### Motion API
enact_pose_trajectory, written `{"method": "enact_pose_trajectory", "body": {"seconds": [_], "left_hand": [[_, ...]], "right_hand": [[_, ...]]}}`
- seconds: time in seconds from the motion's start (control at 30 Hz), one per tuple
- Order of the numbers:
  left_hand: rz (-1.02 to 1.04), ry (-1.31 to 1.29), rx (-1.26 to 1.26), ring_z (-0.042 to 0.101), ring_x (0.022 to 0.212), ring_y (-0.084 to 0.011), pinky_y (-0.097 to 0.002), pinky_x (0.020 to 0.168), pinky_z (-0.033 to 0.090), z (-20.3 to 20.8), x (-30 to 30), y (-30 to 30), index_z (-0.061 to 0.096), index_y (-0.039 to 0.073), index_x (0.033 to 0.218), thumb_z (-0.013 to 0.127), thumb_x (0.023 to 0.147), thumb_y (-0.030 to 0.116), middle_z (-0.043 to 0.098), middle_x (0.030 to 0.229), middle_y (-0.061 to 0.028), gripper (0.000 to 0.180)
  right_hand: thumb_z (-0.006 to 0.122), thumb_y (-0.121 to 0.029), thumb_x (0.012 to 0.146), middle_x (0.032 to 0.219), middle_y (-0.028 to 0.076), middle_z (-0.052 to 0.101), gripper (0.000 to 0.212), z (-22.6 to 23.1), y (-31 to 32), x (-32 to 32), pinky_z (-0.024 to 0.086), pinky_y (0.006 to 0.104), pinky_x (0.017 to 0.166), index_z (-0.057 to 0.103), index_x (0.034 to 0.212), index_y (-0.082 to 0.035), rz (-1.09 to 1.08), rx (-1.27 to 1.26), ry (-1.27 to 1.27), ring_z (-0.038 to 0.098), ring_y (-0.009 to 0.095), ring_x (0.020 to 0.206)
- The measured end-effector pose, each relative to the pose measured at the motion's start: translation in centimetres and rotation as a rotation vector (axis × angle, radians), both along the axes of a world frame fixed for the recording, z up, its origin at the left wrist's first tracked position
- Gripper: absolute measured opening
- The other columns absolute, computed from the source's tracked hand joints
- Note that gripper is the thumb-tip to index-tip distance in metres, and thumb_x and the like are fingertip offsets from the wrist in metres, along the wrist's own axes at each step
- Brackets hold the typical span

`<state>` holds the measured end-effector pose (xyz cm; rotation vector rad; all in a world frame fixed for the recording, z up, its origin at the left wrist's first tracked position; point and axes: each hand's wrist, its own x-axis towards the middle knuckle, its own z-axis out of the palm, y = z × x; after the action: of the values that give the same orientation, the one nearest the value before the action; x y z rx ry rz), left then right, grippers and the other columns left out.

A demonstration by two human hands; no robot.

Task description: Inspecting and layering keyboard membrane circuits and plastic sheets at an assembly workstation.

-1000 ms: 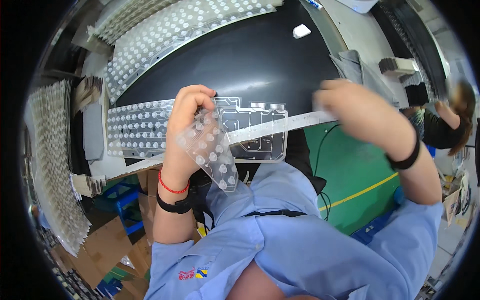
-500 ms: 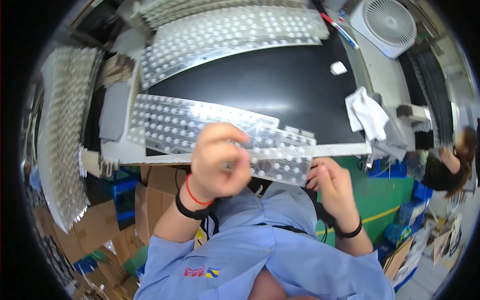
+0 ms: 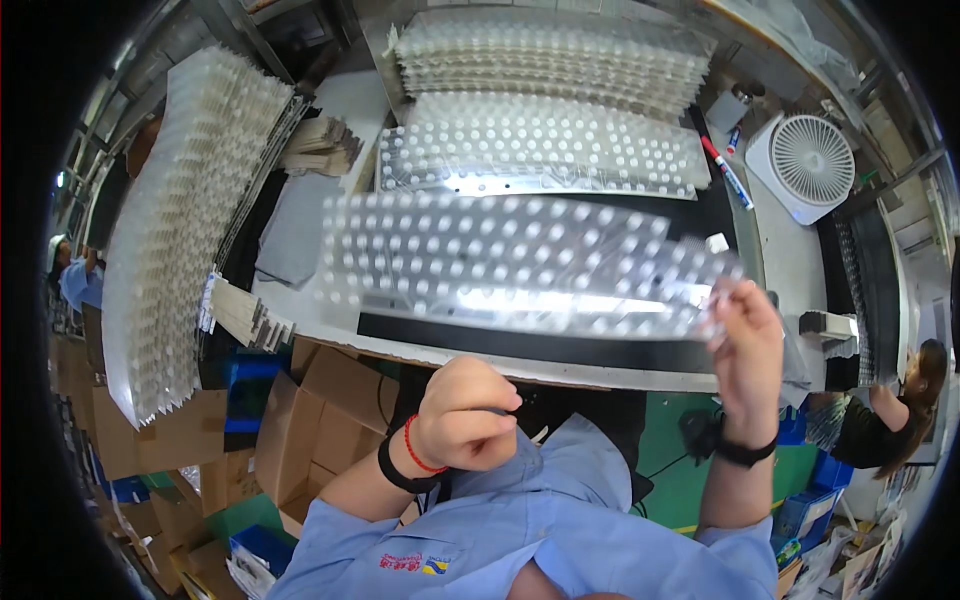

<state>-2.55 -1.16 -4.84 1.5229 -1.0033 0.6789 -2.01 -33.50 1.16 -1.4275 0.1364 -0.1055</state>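
Note:
My right hand point(image 3: 748, 335) pinches the right end of a clear, thin keyboard membrane sheet point(image 3: 500, 265) dotted with rows of white domes. The sheet is held up over the black work surface, slightly blurred by motion, and its left end hangs free of any hand. Below the table's front edge, in front of my body, my left hand point(image 3: 468, 415) is curled closed, apart from the sheet. Whatever its fingers may hold is hidden. Behind the held sheet lies a stack of similar dotted sheets point(image 3: 540, 145).
Taller sheet stacks stand at the back point(image 3: 550, 60) and at the left point(image 3: 190, 230). A grey cloth point(image 3: 290, 230) lies left of the black surface. At the right are a white fan point(image 3: 800, 165) and a marker pen point(image 3: 728, 172). An open cardboard box point(image 3: 320, 430) sits below the table.
My right hand has risen and moved right, lifting the membrane sheet from the table's front edge. My left hand has moved down, away from the sheet. The view has shifted.

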Motion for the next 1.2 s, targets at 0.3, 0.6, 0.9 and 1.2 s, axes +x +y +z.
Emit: {"method": "enact_pose_trajectory", "body": {"seconds": [0.3, 0.6, 0.9, 1.2], "left_hand": [[0.173, 0.004, 0.062, 0.061, 0.081, -0.0258, -0.0375, 0.071, 0.051, -1.2, 2.2, 1.2, 0.05, 0.009, 0.105, 0.062, 0.08, -0.005, 0.061, 0.101, -0.0123, 0.031], [0.245, 0.063, 0.112, 0.063, 0.081, -0.0275, -0.037, 0.071, 0.053, -1.2, 2.5, 1.1, 0.052, 0.007, 0.102, 0.063, 0.078, -0.005, 0.062, 0.097, -0.0133, 0.03], [0.215, 0.106, 0.12, 0.063, 0.08, -0.0273, -0.0367, 0.071, 0.053, -1.0, 2.5, 1.2, 0.054, 0.007, 0.1, 0.063, 0.077, -0.006, 0.063, 0.096, -0.0129, 0.028], [0.259, 0.131, 0.108, 0.064, 0.073, -0.0272, -0.0364, 0.068, 0.052, -0.8, 2.8, 0.6, 0.057, 0.006, 0.097, 0.065, 0.072, -0.008, 0.066, 0.093, -0.0124, 0.03]], "right_hand": [[0.049, 0.006, 0.099, 0.122, 0.015, 0.064, 0.034, 7.4, -7.7, 21.8, 0.056, 0.0217, 0.085, 0.053, 0.132, 0.011, 0.067, -0.048, -0.092, 0.066, 0.02, 0.106], [0.052, -0.008, 0.104, 0.121, 0.016, 0.054, 0.027, 7.5, -4.0, 30.9, 0.055, 0.0358, 0.099, 0.051, 0.122, 0.013, -0.285, 0.068, -0.293, 0.062, 0.028, 0.111], [0.079, -0.017, 0.084, 0.136, 0.018, 0.057, 0.057, 3.0, -1.8, 19.2, 0.043, 0.0411, 0.109, 0.058, 0.136, -0.005, 0.09, -1.121, -0.487, 0.055, 0.035, 0.127], [0.072, -0.002, 0.079, 0.127, 0.012, 0.066, 0.043, 1.5, 0.6, 16.0, 0.05, 0.0433, 0.099, 0.067, 0.121, -0.009, 0.37, -1.537, -0.539, 0.059, 0.032, 0.121]]}}
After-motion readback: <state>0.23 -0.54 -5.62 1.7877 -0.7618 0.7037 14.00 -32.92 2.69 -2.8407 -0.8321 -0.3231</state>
